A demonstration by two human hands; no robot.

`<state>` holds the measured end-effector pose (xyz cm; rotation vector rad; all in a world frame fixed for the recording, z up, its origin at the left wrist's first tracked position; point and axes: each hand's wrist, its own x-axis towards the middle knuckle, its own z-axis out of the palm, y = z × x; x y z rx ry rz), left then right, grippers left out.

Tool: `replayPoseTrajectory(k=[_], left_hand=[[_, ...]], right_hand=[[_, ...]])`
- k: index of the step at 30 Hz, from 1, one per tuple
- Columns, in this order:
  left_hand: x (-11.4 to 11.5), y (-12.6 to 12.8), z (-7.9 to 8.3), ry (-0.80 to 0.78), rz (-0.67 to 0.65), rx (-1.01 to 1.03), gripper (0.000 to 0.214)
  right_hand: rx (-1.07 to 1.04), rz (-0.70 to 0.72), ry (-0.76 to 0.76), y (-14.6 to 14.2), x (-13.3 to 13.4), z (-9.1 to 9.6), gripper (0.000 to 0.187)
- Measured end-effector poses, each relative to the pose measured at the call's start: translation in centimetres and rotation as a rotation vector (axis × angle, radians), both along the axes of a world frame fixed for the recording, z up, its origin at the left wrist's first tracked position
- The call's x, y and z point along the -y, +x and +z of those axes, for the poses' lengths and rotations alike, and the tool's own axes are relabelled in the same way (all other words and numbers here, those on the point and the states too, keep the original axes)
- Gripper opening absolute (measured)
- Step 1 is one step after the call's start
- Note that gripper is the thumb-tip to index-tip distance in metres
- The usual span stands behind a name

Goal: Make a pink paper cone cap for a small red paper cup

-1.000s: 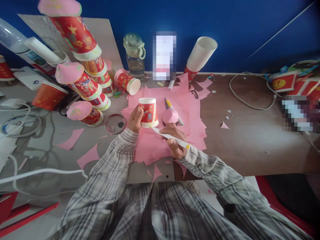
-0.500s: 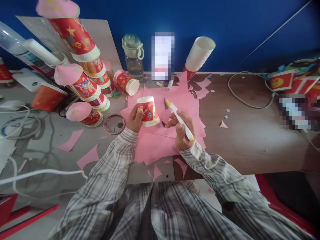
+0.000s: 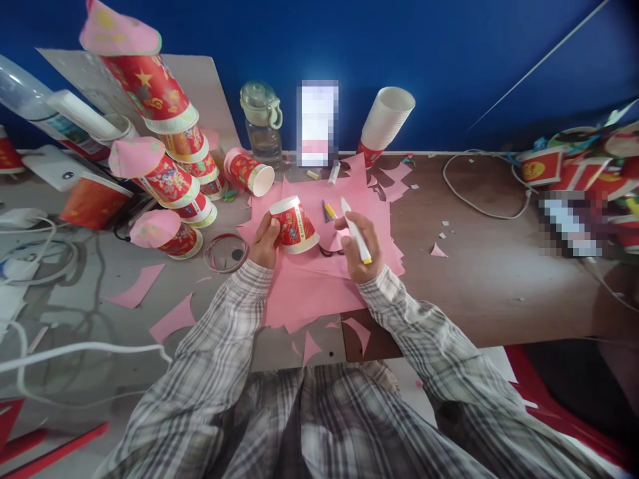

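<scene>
My left hand (image 3: 264, 241) grips a red printed paper cup (image 3: 294, 225), held upside down and tilted over the pink paper sheets (image 3: 319, 279). A white marker with a yellow end (image 3: 356, 230) is held in my right hand (image 3: 360, 249), its tip pointing up and away from me. Under my right fingers lies a pink paper circle (image 3: 335, 241), partly hidden. A second yellow pen (image 3: 329, 211) rests on the pink paper just beyond the cup.
Stacks of red cups capped with pink paper (image 3: 164, 166) stand at the left, one cup lying on its side (image 3: 249, 173). A water bottle (image 3: 260, 123), a stack of white cups (image 3: 387, 120), a clear ring (image 3: 225, 253), cables (image 3: 474, 199) and pink scraps (image 3: 172, 319) lie around.
My right hand swung the marker from lying low across the paper to pointing upward and moved closer to the cup. The left hand tilted the cup rightward.
</scene>
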<state>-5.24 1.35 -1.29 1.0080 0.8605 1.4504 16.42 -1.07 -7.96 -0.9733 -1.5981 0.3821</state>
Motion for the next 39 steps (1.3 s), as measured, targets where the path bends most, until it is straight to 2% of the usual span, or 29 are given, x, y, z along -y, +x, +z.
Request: replayPoseTrajectory(k=[3, 6, 9, 13, 19, 22, 26, 31, 36, 39], left_hand=[[0.0, 0.1, 0.3, -0.018, -0.059, 0.107, 0.037], [0.0, 0.2, 0.4, -0.02, -0.042, 0.179, 0.03], [0.1, 0.5, 0.4, -0.034, -0.03, 0.222, 0.028], [0.6, 1.1, 0.7, -0.082, -0.098, 0.239, 0.04], [1.1, 0.8, 0.9, -0.005, -0.188, 0.076, 0.06], [1.1, 0.4, 0.7, 0.041, -0.255, -0.025, 0.078], [1.4, 0.2, 0.7, 0.079, -0.257, -0.186, 0.096], [1.4, 0.1, 0.5, 0.091, -0.236, -0.255, 0.098], [1.1, 0.1, 0.3, 0.098, -0.26, -0.25, 0.1], [1.1, 0.4, 0.4, 0.173, -0.258, -0.308, 0.105]], right_hand=[[0.058, 0.09, -0.022, -1.4, 1.2, 0.2, 0.048], [0.086, 0.147, 0.028, -2.5, 1.7, -0.1, 0.056], [0.097, 0.116, 0.106, -3.3, 1.6, -0.5, 0.059], [0.146, 0.072, 0.074, -3.5, 1.3, -0.7, 0.056], [0.129, 0.06, 0.066, -3.1, 1.1, -0.7, 0.05], [0.099, 0.061, 0.106, -3.0, 0.9, -0.9, 0.048], [0.091, 0.074, 0.086, -2.8, 0.4, -1.2, 0.048], [0.12, 0.137, 0.1, -2.5, -0.1, -1.3, 0.057], [0.112, 0.065, 0.105, -2.6, -0.4, -1.4, 0.037], [0.095, 0.026, 0.126, -2.5, -0.6, -1.5, 0.038]])
